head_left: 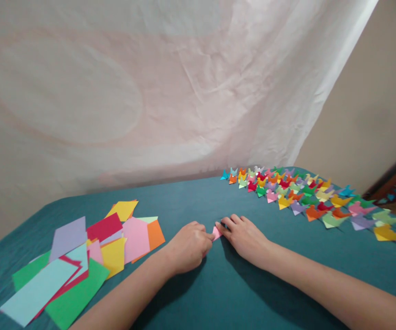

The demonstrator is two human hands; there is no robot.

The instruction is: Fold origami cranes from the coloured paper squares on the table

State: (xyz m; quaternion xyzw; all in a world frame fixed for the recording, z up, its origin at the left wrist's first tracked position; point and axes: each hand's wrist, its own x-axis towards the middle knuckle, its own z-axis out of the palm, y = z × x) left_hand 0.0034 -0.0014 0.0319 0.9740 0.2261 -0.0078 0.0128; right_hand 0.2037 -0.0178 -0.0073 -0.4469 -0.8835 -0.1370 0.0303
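Observation:
Between my two hands, on the teal tabletop, lies a small folded piece of pink paper (217, 233). My left hand (191, 245) is curled, with a fingertip pressed on the paper's left side. Bent over the right side is my right hand (244, 236); its thumb and forefinger grip the paper there, while the other fingers rest bent on the cloth. Part of the paper is hidden under the fingers, so its full shape cannot be made out.
Loose coloured paper sheets (136, 238) lie overlapping on the left. Rows of folded paper birds (297, 192) in many colours stand on the right. The teal cloth (184, 197) covers the table, and a pale hanging sheet (170, 91) rises behind its far edge.

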